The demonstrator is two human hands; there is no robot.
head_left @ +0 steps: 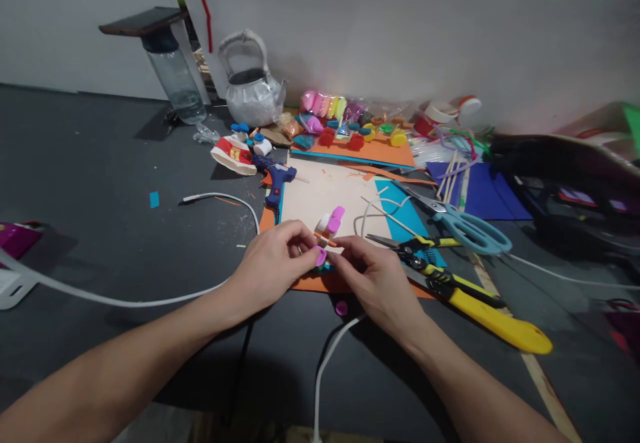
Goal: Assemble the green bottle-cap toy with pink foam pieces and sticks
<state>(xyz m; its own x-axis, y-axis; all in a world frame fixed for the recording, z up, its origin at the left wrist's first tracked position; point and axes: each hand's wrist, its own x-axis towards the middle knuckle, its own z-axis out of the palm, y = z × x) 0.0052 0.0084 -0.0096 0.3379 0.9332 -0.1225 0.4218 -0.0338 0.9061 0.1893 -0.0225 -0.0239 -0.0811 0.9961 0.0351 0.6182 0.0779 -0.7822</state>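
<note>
My left hand (pixel 277 259) is closed, thumb and fingers pinched around a small craft piece (pixel 334 221) with purple, white and orange parts. A purple ring-like bit (pixel 321 256) shows at my left thumb tip. My right hand (pixel 377 276) is closed too, its thumb and index finger pinched at the right side of the same piece. My fingers hide how its parts join. Beneath both hands lies a cream sheet (pixel 315 186) on blue and orange sheets. A loose purple scrap (pixel 341 308) rests on the dark table just below my hands.
A blue glue gun (pixel 276 179) lies left of the sheets. At right are blue-handled scissors (pixel 473 229), yellow-handled pliers (pixel 450 276) and a yellow cutter (pixel 500 319). Behind stand a silver kettle (pixel 250 96), a water bottle (pixel 175 79) and colourful clay packs (pixel 330 106). White cables (pixel 330 356) cross the table.
</note>
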